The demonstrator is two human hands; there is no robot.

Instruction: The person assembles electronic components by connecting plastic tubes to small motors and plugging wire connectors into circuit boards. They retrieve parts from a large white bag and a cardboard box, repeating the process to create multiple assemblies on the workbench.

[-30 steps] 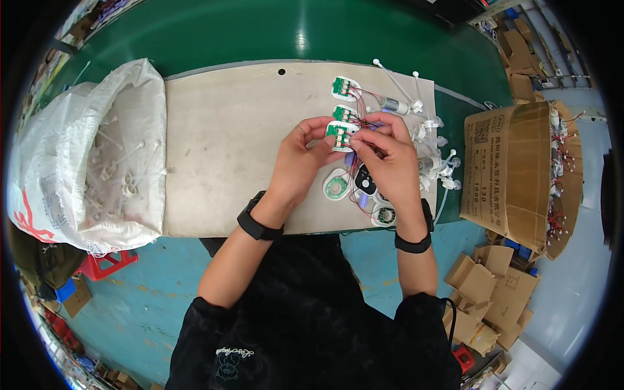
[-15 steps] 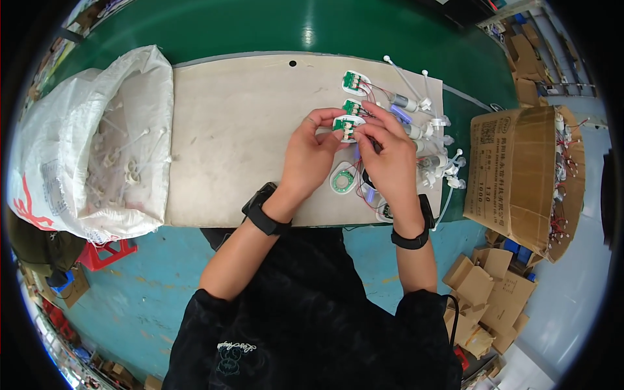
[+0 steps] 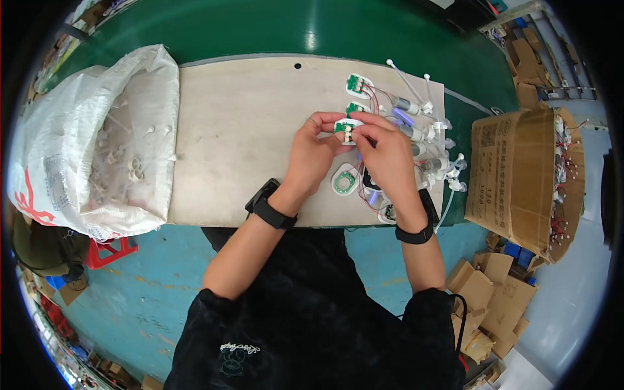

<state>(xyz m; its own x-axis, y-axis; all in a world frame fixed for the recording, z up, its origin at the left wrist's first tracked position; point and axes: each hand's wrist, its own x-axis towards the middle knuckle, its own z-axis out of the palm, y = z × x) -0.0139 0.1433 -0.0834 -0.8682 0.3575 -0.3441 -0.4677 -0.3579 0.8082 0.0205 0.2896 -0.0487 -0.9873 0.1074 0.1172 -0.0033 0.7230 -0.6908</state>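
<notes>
Between both hands is a white oval cover with a green circuit board (image 3: 346,130), held just above the table. My left hand (image 3: 314,151) pinches its left edge with thumb and fingers. My right hand (image 3: 386,151) grips its right side, fingertips at the white connectors on the board. Two similar boards in white covers lie beyond, the farther one (image 3: 357,85) with red wires running to a silver motor (image 3: 405,104). A round green ring board in a white cover (image 3: 344,182) sits nearer me, below my fingers. My right hand partly hides the wires and parts beneath it.
On the left stands an open white woven sack (image 3: 130,208) holding white plastic parts. Several motors with white stems and purple cylinders (image 3: 403,117) line the table's right end. A large cardboard box (image 3: 510,182) of wired parts stands at right. The table (image 3: 253,117) has a pale board surface.
The hands keep their hold on the board and stay in nearly the same place. The whole view has shifted slightly, and the right fingertips have moved a little at the connectors.
</notes>
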